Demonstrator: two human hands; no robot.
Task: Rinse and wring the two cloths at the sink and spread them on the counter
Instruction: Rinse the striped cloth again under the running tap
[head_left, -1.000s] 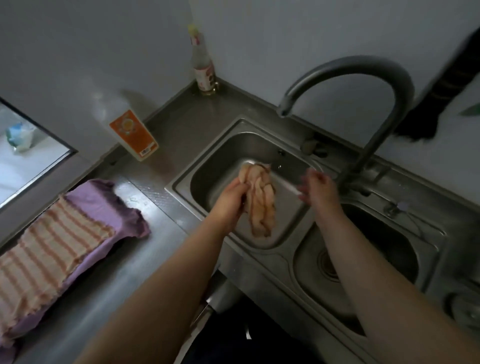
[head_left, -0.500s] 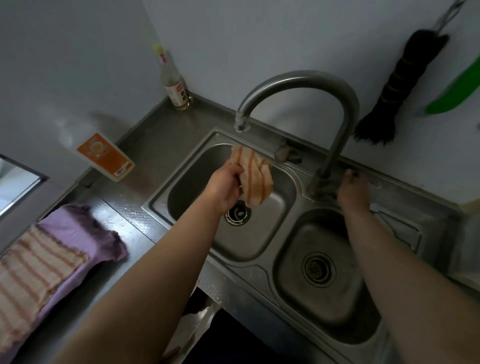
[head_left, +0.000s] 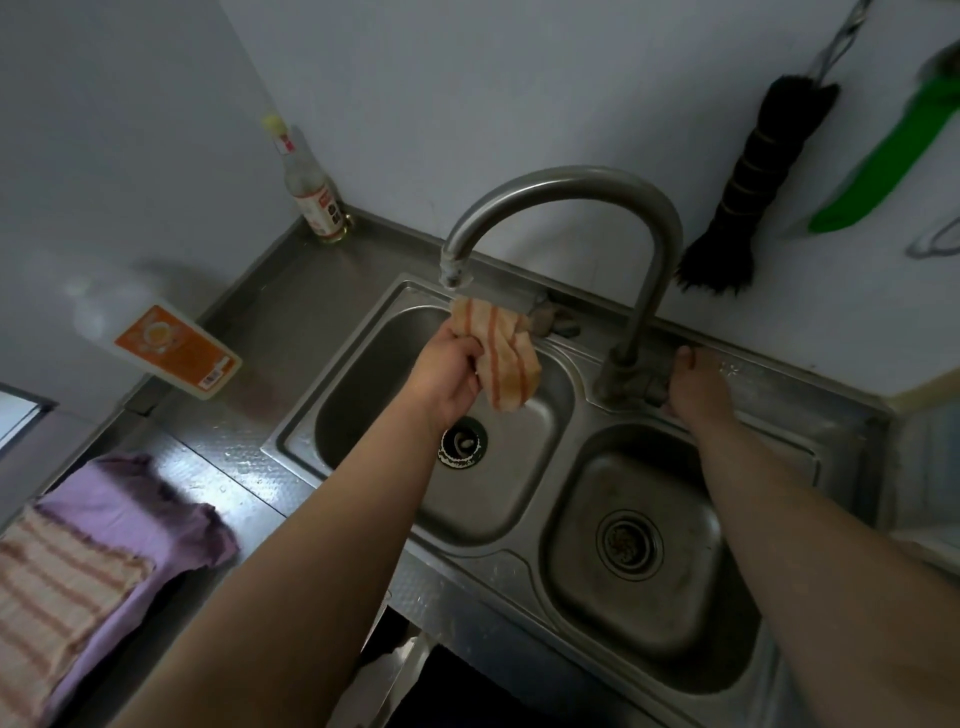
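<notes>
The left hand (head_left: 447, 382) grips a bunched orange-striped beige cloth (head_left: 501, 353) just under the curved steel tap's (head_left: 566, 189) spout. The right hand (head_left: 693, 387) rests at its base, grip unclear. Rinsing looks about to begin; water must flow next.

A clear bottle (head_left: 311, 192) with a yellow cap stands in the counter's back corner. A white bottle (head_left: 156, 332) with an orange label leans near the left wall. A black brush (head_left: 743, 192) and a green utensil (head_left: 883, 166) hang on the wall behind.
</notes>
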